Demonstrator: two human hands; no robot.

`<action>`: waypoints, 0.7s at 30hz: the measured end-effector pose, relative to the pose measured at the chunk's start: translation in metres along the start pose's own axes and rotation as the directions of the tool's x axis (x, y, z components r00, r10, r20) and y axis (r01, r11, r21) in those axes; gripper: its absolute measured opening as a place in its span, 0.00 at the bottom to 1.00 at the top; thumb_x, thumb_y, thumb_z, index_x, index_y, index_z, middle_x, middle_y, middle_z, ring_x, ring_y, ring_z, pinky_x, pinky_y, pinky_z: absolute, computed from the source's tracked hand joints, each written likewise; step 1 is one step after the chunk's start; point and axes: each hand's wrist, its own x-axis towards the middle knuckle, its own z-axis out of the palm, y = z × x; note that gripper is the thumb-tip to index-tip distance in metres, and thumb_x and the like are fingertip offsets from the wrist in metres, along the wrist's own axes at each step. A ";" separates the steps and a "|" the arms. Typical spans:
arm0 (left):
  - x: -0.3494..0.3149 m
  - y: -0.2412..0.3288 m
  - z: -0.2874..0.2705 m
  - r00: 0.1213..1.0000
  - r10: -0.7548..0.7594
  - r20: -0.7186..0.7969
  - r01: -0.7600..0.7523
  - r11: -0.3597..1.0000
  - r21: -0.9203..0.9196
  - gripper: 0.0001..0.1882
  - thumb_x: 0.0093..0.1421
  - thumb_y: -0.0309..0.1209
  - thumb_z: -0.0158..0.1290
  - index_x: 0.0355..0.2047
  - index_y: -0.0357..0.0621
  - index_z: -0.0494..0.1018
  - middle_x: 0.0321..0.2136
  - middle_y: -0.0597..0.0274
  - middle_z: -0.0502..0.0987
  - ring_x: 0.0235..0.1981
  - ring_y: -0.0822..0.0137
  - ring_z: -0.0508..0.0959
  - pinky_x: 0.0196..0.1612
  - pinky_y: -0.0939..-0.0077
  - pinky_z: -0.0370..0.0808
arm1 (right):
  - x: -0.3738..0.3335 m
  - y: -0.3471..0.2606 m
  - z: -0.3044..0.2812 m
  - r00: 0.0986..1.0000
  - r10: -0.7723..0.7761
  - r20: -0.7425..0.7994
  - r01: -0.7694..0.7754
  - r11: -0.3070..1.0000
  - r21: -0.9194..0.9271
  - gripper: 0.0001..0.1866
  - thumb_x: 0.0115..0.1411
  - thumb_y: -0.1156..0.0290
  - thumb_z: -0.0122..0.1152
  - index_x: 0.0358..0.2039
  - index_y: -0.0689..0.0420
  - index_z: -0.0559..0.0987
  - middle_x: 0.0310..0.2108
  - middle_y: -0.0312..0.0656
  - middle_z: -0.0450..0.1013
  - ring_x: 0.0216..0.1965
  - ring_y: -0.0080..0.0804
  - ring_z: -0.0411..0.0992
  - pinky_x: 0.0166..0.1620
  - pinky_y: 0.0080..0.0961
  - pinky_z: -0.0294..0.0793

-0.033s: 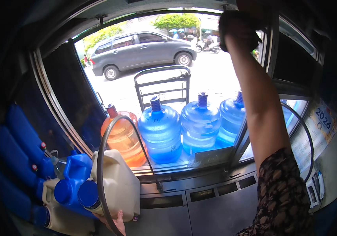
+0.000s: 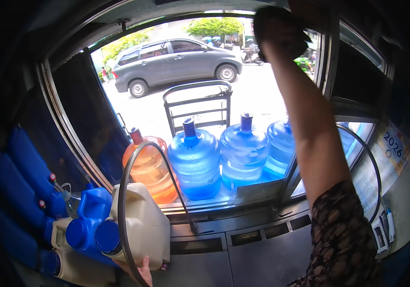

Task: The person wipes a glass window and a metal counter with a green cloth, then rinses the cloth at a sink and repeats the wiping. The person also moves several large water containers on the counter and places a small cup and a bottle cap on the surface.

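Note:
My left hand [image 2: 145, 273] is at the lower edge, its thumb and fingers against the underside of a beige jerrycan [image 2: 150, 225] with a blue cap. This jerrycan lies tilted, cap toward me. A dark looped hose [image 2: 124, 201] passes in front of it and across my hand. My right arm stretches up to the top of the window opening. There my right hand [image 2: 281, 36] is in deep shadow, with a dark rounded thing about it that I cannot make out. Beyond the sill stand an orange water jug [image 2: 150, 165] and several blue water jugs [image 2: 194, 160].
At left are a blue jerrycan [image 2: 92, 215], another beige jerrycan [image 2: 80, 263] and large blue containers [image 2: 21, 177]. A metal trolley handle [image 2: 198, 88] rises behind the jugs. Outside is a grey car [image 2: 178, 62]. A calendar [image 2: 391, 148] hangs at right over the dark counter [image 2: 272, 253].
My right hand and forearm have shifted to the left, the dark thing with them. Outside, the car has moved slightly to the right. My left hand has not visibly moved.

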 end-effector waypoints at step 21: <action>0.007 0.014 -0.004 0.999 -0.010 0.052 0.010 1.000 -0.005 0.64 0.43 0.27 0.70 0.69 0.40 0.33 0.68 0.43 0.42 0.67 0.47 0.50 0.68 0.62 0.51 | -0.040 -0.115 -0.027 0.918 -0.380 0.115 0.366 0.922 0.126 0.37 0.61 0.44 0.45 0.63 0.55 0.63 0.68 0.50 0.50 0.67 0.53 0.47 0.63 0.61 0.46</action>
